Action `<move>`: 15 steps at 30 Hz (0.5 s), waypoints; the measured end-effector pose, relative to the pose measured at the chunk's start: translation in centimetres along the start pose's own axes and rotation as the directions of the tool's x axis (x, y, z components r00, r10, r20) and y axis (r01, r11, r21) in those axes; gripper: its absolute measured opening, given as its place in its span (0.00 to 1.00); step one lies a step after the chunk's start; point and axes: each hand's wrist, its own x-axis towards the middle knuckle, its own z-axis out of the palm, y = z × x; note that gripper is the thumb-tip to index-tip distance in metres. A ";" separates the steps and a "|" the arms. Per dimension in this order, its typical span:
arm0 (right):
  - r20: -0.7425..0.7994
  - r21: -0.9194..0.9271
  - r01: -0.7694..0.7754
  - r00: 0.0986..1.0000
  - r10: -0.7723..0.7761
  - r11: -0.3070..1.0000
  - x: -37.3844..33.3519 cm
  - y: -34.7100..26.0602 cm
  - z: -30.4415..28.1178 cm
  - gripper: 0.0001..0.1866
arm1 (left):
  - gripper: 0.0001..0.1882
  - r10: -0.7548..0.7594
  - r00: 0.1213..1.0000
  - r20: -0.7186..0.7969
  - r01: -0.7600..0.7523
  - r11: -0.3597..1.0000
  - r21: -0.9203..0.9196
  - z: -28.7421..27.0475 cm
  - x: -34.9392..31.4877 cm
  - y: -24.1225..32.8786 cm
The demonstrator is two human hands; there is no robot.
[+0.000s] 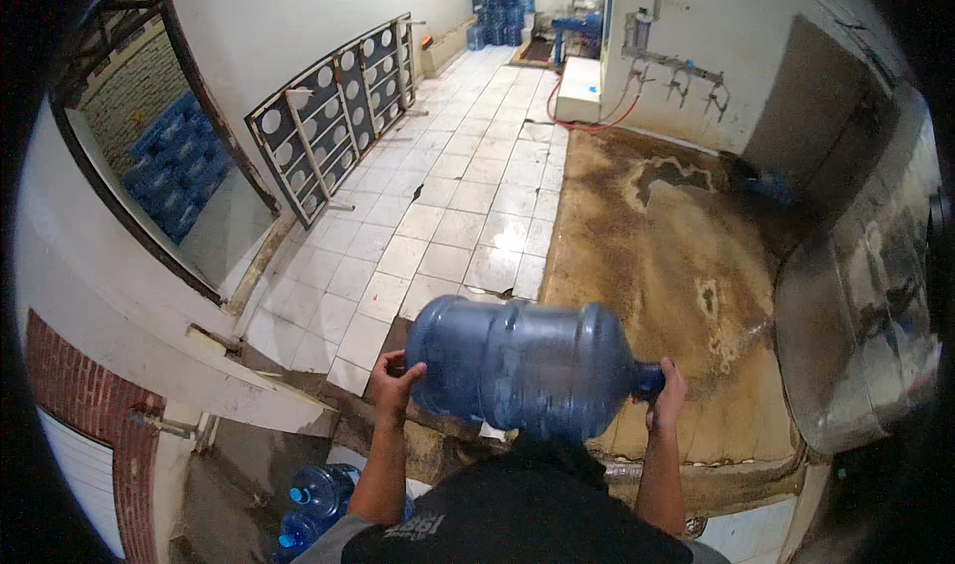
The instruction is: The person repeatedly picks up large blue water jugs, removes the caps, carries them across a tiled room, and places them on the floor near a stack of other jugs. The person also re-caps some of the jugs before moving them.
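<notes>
A large translucent blue water jug [522, 365] lies sideways in front of my chest, its neck pointing right. My left hand [391, 390] is closed on the rounded base end, with the thumb on the near side. Around the neck at the other end, my right hand [668, 397] is closed, and part of the neck is hidden behind its fingers. Below my left forearm, blue-capped jugs [320, 492] stand close together on the lower floor.
A rack with round holes [343, 116] leans against the left wall. Stacked jugs [179, 166] show through the window, and more jugs [500, 19] stand far back. A stained brown floor section [667, 256] borders white tiles [463, 196]. A large greyish translucent surface [856, 315] stands at right.
</notes>
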 end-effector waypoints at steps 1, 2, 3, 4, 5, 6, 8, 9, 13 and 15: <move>0.033 -0.022 -0.035 0.999 0.036 0.999 2.4 -0.5 2.0 0.15 | 0.28 -0.014 0.999 -0.033 0.014 1.000 -0.003 0.6 1.7 0.0; 0.067 -0.046 -0.069 0.995 0.072 0.997 5.0 -1.0 4.3 0.15 | 0.28 -0.039 0.998 -0.055 0.040 0.999 0.011 0.7 2.9 0.1; 0.111 -0.057 -0.065 0.991 0.071 0.996 8.1 -2.4 7.3 0.15 | 0.28 -0.035 0.997 -0.073 0.035 0.999 -0.001 1.5 5.2 0.7; 0.161 -0.060 -0.055 0.985 0.064 0.997 10.7 -3.6 10.1 0.16 | 0.28 -0.032 0.995 -0.091 0.031 0.999 -0.013 2.3 7.6 1.3; 0.211 -0.069 -0.054 0.975 0.068 0.996 12.9 -4.4 12.7 0.16 | 0.27 -0.018 0.994 -0.109 0.017 1.000 -0.004 3.1 9.4 2.6; 0.261 -0.078 -0.053 0.963 0.072 0.995 15.5 -4.9 15.1 0.16 | 0.27 -0.023 0.989 -0.145 0.022 1.000 -0.006 4.3 11.3 3.8; 0.317 -0.110 -0.053 0.945 0.085 0.993 21.6 -4.1 19.1 0.17 | 0.27 -0.053 0.977 -0.207 0.053 0.999 -0.006 6.3 15.0 5.5; 0.348 -0.128 -0.048 0.933 0.090 0.991 24.3 -3.9 21.4 0.17 | 0.27 -0.033 0.970 -0.242 0.032 0.999 -0.007 7.1 16.9 5.8; 0.421 -0.157 -0.015 0.904 0.081 0.987 33.0 -2.8 30.2 0.19 | 0.28 -0.012 0.954 -0.300 -0.020 0.994 -0.104 9.2 25.4 2.6; 0.444 -0.144 0.015 0.894 0.051 0.989 37.5 -1.9 34.3 0.19 | 0.29 -0.043 0.956 -0.291 0.020 0.997 -0.080 10.2 30.7 0.9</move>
